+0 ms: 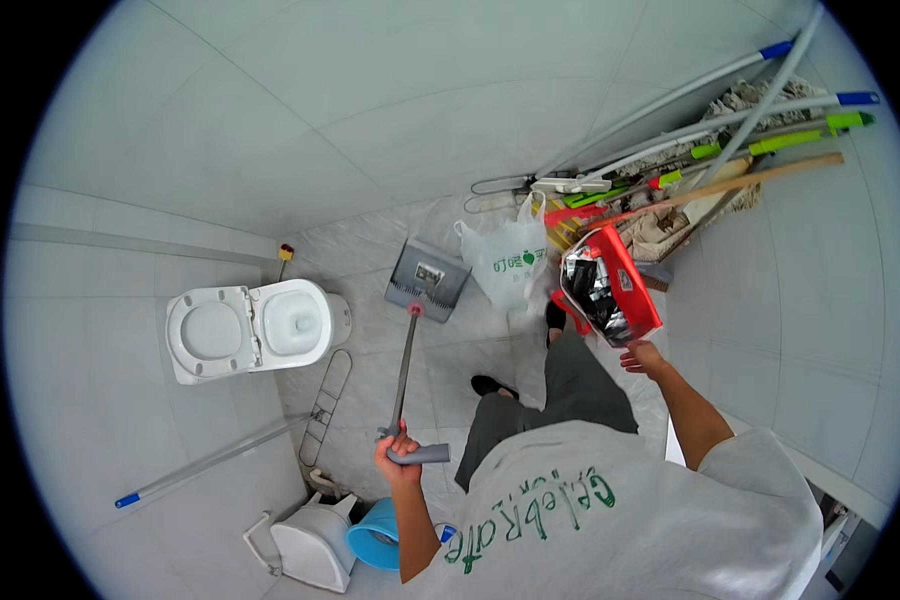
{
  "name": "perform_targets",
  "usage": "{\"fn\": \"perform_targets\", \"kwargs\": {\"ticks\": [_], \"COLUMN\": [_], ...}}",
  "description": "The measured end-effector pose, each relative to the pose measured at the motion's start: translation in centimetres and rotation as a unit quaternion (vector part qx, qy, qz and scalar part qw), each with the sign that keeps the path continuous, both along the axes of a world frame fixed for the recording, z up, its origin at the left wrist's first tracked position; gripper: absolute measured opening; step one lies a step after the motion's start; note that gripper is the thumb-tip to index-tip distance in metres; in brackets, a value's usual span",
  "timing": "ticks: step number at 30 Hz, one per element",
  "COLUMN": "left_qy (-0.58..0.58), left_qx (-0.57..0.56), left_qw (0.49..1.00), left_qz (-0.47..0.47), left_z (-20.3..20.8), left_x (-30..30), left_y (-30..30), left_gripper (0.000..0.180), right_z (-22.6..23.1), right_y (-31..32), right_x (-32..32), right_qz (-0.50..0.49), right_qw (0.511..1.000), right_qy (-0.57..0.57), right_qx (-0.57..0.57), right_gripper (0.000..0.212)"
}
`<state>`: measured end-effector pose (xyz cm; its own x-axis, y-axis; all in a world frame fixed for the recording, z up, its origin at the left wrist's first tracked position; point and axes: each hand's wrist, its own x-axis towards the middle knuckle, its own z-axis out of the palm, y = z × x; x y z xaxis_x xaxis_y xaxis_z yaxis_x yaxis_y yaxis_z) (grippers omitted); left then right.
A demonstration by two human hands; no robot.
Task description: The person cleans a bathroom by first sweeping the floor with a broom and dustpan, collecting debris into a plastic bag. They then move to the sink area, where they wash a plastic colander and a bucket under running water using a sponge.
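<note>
My left hand [400, 447] is wrapped round the grey grip at the top of a long-handled dustpan [448, 290]. Its thin metal pole runs away from me to the grey pan, which lies on the floor with a small light-and-dark scrap on it. My right hand [646, 359] is at the near corner of a red bin [627, 283], fingers loosely apart. Whether they touch the rim I cannot tell. Black and silvery rubbish [592, 290] fills the bin. Between pan and bin stands a white plastic bag [510, 262] with green print.
A white toilet [295, 322] with raised lid is at the left. Mops and poles [760, 150] lean in the far right corner. A wire mop frame [322, 410] with a pole lies at the left. Near me are a blue basin [372, 535] and a white fixture [312, 545].
</note>
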<state>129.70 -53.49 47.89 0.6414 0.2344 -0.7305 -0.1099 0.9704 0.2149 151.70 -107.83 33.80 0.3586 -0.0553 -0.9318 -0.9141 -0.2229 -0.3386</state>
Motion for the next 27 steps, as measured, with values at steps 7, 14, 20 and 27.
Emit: {"fn": "perform_targets", "kwargs": {"ticks": [7, 14, 20, 27], "left_qy": [0.117, 0.248, 0.410, 0.396], "left_qx": [-0.022, -0.044, 0.020, -0.023], "left_qw": [0.993, 0.968, 0.911, 0.910], "left_qz": [0.004, -0.014, 0.051, 0.124], "left_z": [-2.9, -6.7, -7.3, -7.8], "left_x": [6.2, 7.9, 8.6, 7.9], "left_y": [0.3, 0.7, 1.6, 3.3], "left_gripper": [0.039, 0.054, 0.070, 0.059], "right_z": [-13.8, -30.4, -45.5, -55.1], "right_y": [8.3, 19.1, 23.7, 25.5], "right_x": [13.2, 29.2, 39.1, 42.6], "right_qz": [0.137, 0.283, 0.399, 0.316], "right_qw": [0.990, 0.944, 0.876, 0.913], "right_qy": [-0.020, -0.167, -0.219, -0.185], "right_qx": [0.023, -0.036, -0.156, -0.181], "right_gripper": [0.027, 0.025, 0.041, 0.064]}}
